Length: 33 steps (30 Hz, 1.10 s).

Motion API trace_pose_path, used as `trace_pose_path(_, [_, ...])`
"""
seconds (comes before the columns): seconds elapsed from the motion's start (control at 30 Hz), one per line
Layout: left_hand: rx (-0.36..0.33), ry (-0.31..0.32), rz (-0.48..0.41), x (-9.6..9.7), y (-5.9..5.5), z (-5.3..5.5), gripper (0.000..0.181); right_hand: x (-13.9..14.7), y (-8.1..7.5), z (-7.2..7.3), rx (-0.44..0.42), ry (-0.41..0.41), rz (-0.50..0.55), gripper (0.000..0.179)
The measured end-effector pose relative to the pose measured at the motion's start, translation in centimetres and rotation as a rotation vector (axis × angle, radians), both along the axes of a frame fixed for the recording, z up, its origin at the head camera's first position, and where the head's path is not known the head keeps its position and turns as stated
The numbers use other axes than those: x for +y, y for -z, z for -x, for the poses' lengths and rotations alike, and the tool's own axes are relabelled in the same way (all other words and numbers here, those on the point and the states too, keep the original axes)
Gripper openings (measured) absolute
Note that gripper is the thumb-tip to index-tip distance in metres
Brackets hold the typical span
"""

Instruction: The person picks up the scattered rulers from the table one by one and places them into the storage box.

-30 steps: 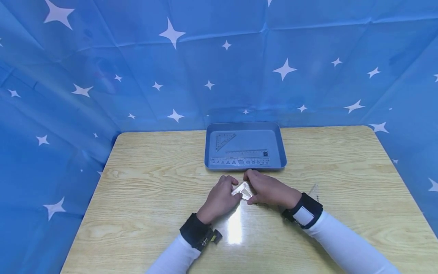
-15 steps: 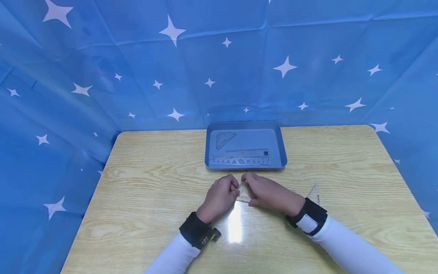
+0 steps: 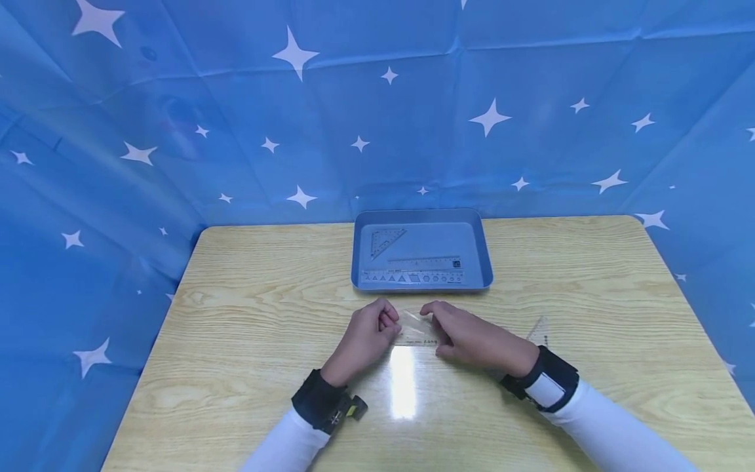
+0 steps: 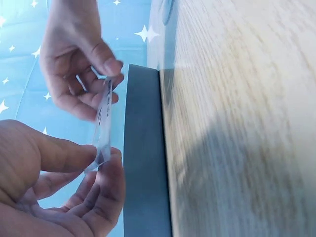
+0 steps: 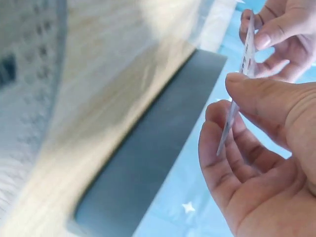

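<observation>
A clear plastic set square (image 3: 415, 335) is held up between both hands just in front of the tray, its printed edge towards me. My left hand (image 3: 367, 333) pinches one end between thumb and fingers, as the left wrist view shows on the set square (image 4: 104, 123). The other end is pinched by my right hand (image 3: 474, 337); in the right wrist view the thumb of the right hand (image 5: 269, 148) presses one face and the fingers lie behind it. Seen edge-on in both wrist views, the set square looks thin.
Beyond the hands stands a blue tray (image 3: 487, 262) holding a small set square (image 3: 386, 242), a short ruler (image 3: 425, 263) and a ruler with cut-out shapes (image 3: 413, 277). Another clear marked piece (image 3: 539, 330) lies partly behind the right wrist. A starry blue cloth (image 3: 377, 111) hangs behind the table.
The set square has been turned in the hands, so its printed edge now runs level along the bottom. My hands have moved a little apart; the tray's contents look the same.
</observation>
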State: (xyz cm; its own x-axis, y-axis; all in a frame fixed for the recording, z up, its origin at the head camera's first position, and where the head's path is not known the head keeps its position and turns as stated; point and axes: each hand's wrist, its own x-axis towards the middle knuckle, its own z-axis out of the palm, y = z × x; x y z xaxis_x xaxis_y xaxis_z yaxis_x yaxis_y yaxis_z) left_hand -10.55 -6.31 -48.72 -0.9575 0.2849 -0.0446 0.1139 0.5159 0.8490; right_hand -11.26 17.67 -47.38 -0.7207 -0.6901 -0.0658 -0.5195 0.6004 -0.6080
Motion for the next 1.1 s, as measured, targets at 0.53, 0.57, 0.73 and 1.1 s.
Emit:
trace_pose_path(0.53, [0.276, 0.013, 0.061, -0.1, -2.1, -0.1, 0.046, 0.2, -2.5, 1.7, 0.486, -0.017, 0.009, 0.04])
trace_pose_path(0.57, [0.283, 0.011, 0.062, -0.1, -2.2, -0.1, 0.048, 0.1, -2.7, 1.9, 0.483, -0.01, -0.001, 0.039])
trace_pose_path(0.73, [0.325, 0.034, 0.089, 0.0, -3.1, 0.7, 0.057, 0.0, -3.8, 2.8, 0.501, 0.011, -0.016, 0.036])
trace_pose_path(1.1, [0.403, 0.087, 0.265, 0.4, -4.5, 3.8, 0.059, -0.5, -5.3, 5.9, 0.55, 0.043, -0.071, 0.03])
